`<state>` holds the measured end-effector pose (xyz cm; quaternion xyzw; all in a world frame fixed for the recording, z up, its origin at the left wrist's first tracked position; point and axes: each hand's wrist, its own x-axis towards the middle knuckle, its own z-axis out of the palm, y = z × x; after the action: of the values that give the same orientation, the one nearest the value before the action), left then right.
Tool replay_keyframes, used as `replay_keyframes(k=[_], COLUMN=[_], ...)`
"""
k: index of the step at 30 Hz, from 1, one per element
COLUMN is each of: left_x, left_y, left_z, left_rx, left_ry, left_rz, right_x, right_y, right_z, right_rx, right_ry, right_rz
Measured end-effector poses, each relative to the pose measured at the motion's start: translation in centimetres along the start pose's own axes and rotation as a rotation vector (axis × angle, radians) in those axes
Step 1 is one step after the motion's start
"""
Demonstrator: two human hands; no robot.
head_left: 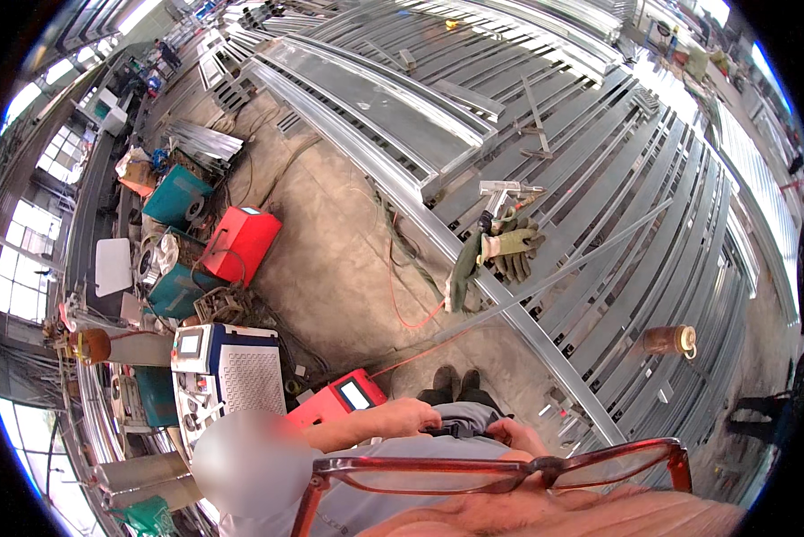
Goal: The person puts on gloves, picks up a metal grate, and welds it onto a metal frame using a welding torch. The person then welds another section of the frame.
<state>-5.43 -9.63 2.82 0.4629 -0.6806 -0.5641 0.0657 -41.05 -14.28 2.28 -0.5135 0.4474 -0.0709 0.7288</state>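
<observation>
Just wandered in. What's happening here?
A person stands beside a grey metal rack. The bare left hand is near the dark belt, the bare right hand across the waist from it; whether either holds anything is unclear. Gloves and a gun-shaped tool lie together on the rack, away from both hands.

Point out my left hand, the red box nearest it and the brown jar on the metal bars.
Left hand [412,415]: head view, on the middle of the hand.
Red box [331,404]: head view, on its red casing.
Brown jar [663,340]: head view, on its side.
</observation>
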Motion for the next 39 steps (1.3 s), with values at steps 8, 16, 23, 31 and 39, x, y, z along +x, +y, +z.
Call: replay_keyframes(k=[8,16,23,31,39], left_x=[-0.1,0.9,2.4,6.0,4.7], left_y=[0.7,2.0,1.7,0.7,-7.5], left_z=[-0.4,1.7,2.4,-3.8,-13.7], left_rx=[0.036,-0.572,-0.460,-0.236,-0.172], left_ry=[0.288,0.338,0.680,0.852,0.666], left_rz=[-0.059,-0.284,-0.465,-0.282,-0.181], right_x=[6.0,8.4,15.8,32.1,44.9], right_y=[-2.0,-4.1,-4.7,-11.1,-11.1], right_z=[-3.9,-10.1,-11.5,-8.5,-7.4], right_rx=[-0.366,0.149,0.087,0.236,-0.495], right_ry=[-0.252,-0.285,0.115,0.380,0.760], right_rz=[-0.075,0.131,-0.038,-0.018,0.117])
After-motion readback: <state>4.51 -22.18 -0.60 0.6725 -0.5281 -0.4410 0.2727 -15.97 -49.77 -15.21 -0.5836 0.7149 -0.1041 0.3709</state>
